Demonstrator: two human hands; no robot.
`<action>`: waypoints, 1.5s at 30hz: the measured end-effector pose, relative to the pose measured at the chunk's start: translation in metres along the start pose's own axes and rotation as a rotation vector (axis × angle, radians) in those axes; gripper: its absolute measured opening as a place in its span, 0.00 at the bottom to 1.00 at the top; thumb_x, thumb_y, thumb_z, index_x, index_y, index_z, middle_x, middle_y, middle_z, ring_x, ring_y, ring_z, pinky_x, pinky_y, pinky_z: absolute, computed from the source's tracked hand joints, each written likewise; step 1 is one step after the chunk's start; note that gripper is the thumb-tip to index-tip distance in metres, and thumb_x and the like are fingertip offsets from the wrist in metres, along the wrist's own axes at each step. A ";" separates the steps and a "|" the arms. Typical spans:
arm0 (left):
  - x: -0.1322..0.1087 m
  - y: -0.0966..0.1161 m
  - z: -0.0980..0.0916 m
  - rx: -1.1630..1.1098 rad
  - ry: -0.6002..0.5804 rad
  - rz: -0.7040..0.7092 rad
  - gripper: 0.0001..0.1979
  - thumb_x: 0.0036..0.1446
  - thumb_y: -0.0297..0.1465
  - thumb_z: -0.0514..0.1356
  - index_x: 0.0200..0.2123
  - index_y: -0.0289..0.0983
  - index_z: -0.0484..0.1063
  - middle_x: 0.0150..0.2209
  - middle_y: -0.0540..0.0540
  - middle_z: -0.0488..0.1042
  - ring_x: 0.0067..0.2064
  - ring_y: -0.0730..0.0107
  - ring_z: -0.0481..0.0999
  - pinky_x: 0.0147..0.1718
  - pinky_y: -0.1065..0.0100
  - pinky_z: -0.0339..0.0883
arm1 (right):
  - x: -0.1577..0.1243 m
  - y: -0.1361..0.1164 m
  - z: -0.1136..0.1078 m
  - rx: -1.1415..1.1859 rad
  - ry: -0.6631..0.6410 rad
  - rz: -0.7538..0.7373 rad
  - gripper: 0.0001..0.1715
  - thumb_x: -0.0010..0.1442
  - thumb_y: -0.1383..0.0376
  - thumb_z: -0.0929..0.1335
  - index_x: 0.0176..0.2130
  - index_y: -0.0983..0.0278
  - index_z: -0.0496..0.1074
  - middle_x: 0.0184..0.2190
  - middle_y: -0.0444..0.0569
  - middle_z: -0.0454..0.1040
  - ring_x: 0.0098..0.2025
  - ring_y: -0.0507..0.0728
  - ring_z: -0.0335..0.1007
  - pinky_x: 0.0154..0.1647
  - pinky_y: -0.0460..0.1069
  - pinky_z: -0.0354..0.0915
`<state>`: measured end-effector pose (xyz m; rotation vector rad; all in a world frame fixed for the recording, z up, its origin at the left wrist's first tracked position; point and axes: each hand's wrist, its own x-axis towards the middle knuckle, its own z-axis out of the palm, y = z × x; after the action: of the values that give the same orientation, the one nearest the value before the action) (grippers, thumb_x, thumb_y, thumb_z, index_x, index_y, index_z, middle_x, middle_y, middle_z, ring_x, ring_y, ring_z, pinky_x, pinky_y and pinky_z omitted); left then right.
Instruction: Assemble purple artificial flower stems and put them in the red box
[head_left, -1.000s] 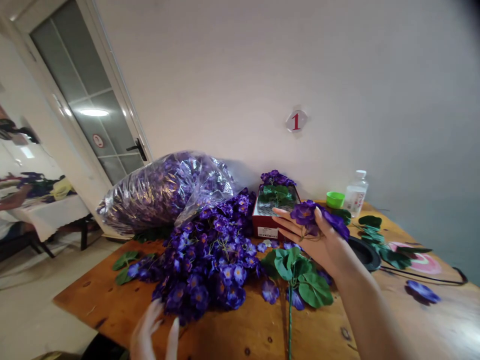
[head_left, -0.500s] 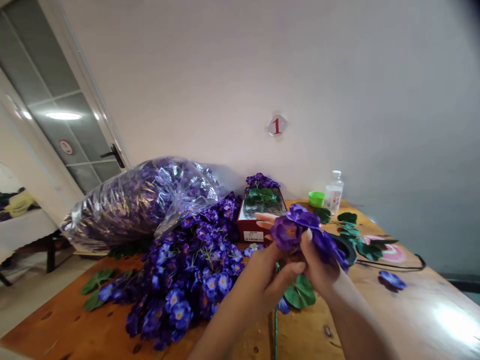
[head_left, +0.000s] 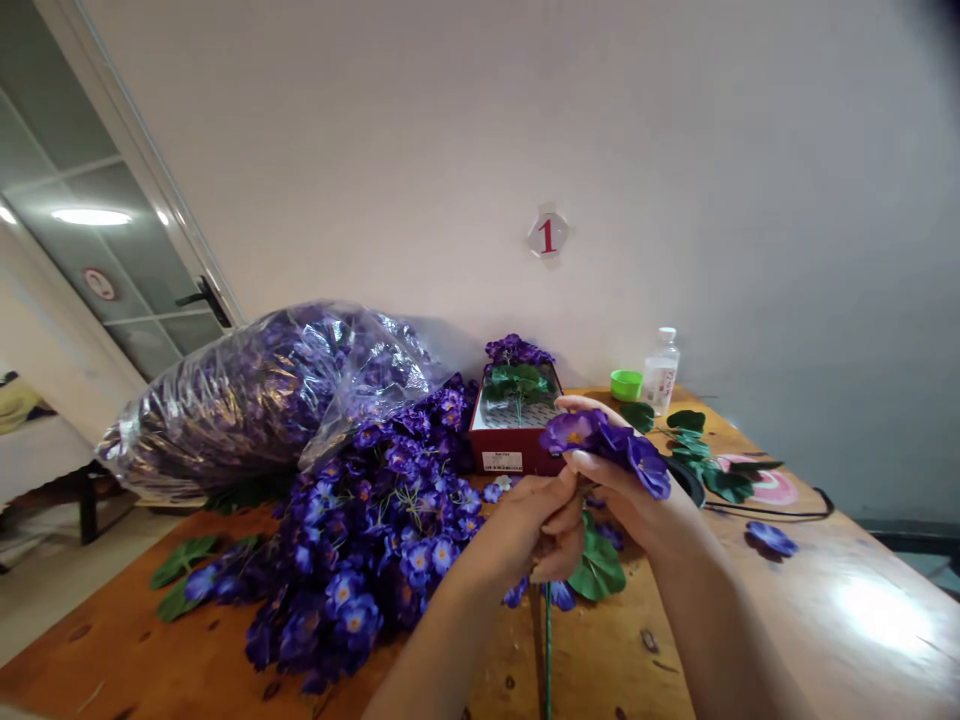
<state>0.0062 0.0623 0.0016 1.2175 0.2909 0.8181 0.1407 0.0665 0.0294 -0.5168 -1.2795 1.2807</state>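
Note:
Purple artificial flowers point(head_left: 604, 440) are held up over the table, their blooms leaning right across the back of my right hand point(head_left: 645, 505). That hand closes on the cluster from the right, thumb just under the blooms. My left hand point(head_left: 541, 520) pinches below the flowers, its fingers curled; the exact spot it grips is hidden. A green stem point(head_left: 548, 650) runs downward beneath my left hand. Round green leaves point(head_left: 600, 565) and a few blue-purple blooms show below and behind the hands.
A heap of purple flowers point(head_left: 375, 540) lies left, before a stuffed clear plastic bag point(head_left: 262, 390). Behind my hands stands a red box point(head_left: 499, 440) holding leaves. A green cup point(head_left: 626, 385), a bottle point(head_left: 661, 372), loose leaves point(head_left: 694, 450) and a single bloom point(head_left: 771, 539) are right.
The held blooms have tipped rightward over my right hand. My right thumb has shifted from the front of the blooms to beneath them, and my left fingers have curled in closer.

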 end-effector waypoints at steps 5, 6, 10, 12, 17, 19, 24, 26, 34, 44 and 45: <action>-0.003 0.005 -0.002 0.040 -0.037 0.003 0.25 0.61 0.47 0.50 0.18 0.39 0.52 0.08 0.57 0.55 0.08 0.81 0.48 0.08 0.76 0.40 | -0.003 -0.009 -0.002 0.078 0.007 0.125 0.27 0.45 0.60 0.76 0.46 0.60 0.73 0.24 0.41 0.66 0.15 0.41 0.40 0.11 0.40 0.39; -0.005 0.006 -0.001 0.105 -0.023 -0.005 0.25 0.62 0.47 0.49 0.18 0.38 0.53 0.08 0.56 0.55 0.08 0.81 0.49 0.08 0.76 0.40 | -0.003 -0.009 0.000 0.073 0.036 0.130 0.24 0.45 0.59 0.76 0.42 0.61 0.74 0.23 0.40 0.66 0.15 0.40 0.40 0.11 0.40 0.37; 0.001 0.005 -0.002 0.382 0.037 -0.025 0.26 0.63 0.48 0.45 0.19 0.38 0.55 0.11 0.54 0.59 0.12 0.81 0.54 0.13 0.76 0.46 | 0.000 -0.009 0.003 0.018 0.220 0.102 0.18 0.45 0.54 0.75 0.30 0.62 0.70 0.20 0.39 0.63 0.16 0.43 0.47 0.11 0.39 0.38; 0.012 -0.004 -0.015 0.630 0.189 0.010 0.28 0.63 0.49 0.42 0.20 0.36 0.60 0.17 0.50 0.66 0.17 0.78 0.63 0.18 0.75 0.55 | 0.002 -0.011 -0.012 -0.162 0.328 0.067 0.20 0.46 0.50 0.74 0.29 0.61 0.69 0.21 0.41 0.65 0.19 0.46 0.56 0.13 0.39 0.47; 0.041 -0.041 -0.085 1.131 0.681 -0.040 0.19 0.60 0.41 0.50 0.25 0.35 0.70 0.30 0.43 0.75 0.35 0.65 0.74 0.35 0.68 0.64 | 0.009 -0.012 -0.091 -0.953 0.523 -0.102 0.24 0.53 0.44 0.65 0.30 0.61 0.72 0.23 0.45 0.70 0.26 0.54 0.66 0.25 0.47 0.62; 0.047 -0.056 -0.109 1.167 0.684 -0.126 0.16 0.57 0.37 0.54 0.23 0.35 0.71 0.28 0.43 0.75 0.33 0.64 0.74 0.35 0.67 0.63 | 0.014 -0.004 -0.119 -1.234 0.464 0.026 0.24 0.56 0.45 0.62 0.32 0.61 0.73 0.25 0.47 0.74 0.28 0.57 0.69 0.28 0.48 0.61; 0.050 -0.078 -0.135 1.201 0.628 -0.328 0.17 0.54 0.36 0.58 0.16 0.35 0.68 0.18 0.48 0.70 0.27 0.67 0.72 0.29 0.68 0.60 | 0.031 0.031 -0.143 -1.577 0.352 0.383 0.22 0.60 0.50 0.60 0.42 0.62 0.72 0.35 0.54 0.78 0.38 0.62 0.74 0.30 0.49 0.61; 0.049 -0.082 -0.138 1.195 0.579 -0.393 0.18 0.53 0.36 0.60 0.15 0.35 0.66 0.15 0.52 0.64 0.23 0.71 0.68 0.28 0.69 0.59 | 0.036 0.043 -0.147 -1.608 0.346 0.427 0.23 0.60 0.51 0.60 0.43 0.63 0.72 0.35 0.57 0.78 0.38 0.64 0.74 0.31 0.50 0.61; 0.050 -0.078 -0.139 1.083 0.491 -0.337 0.12 0.51 0.35 0.59 0.24 0.32 0.76 0.19 0.51 0.70 0.25 0.71 0.68 0.25 0.71 0.57 | 0.037 0.062 -0.165 -1.688 0.278 0.486 0.20 0.63 0.54 0.59 0.44 0.62 0.71 0.36 0.56 0.78 0.39 0.63 0.75 0.31 0.49 0.59; 0.036 -0.016 -0.084 1.017 0.550 0.110 0.16 0.58 0.40 0.55 0.27 0.35 0.74 0.32 0.46 0.76 0.35 0.68 0.72 0.36 0.70 0.63 | 0.038 0.060 -0.164 -1.654 0.288 0.434 0.17 0.63 0.55 0.59 0.40 0.62 0.70 0.35 0.56 0.78 0.38 0.63 0.74 0.30 0.49 0.60; 0.033 -0.009 -0.076 0.997 0.565 0.154 0.16 0.59 0.40 0.54 0.28 0.35 0.74 0.34 0.46 0.76 0.36 0.68 0.73 0.37 0.70 0.63 | 0.038 0.059 -0.163 -1.643 0.289 0.430 0.17 0.63 0.55 0.59 0.39 0.62 0.70 0.35 0.56 0.78 0.37 0.63 0.74 0.30 0.49 0.60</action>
<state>-0.0136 0.1380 -0.0265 1.9187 1.1775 1.2009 0.2542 0.1737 -0.0548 -2.0944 -1.7969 0.1238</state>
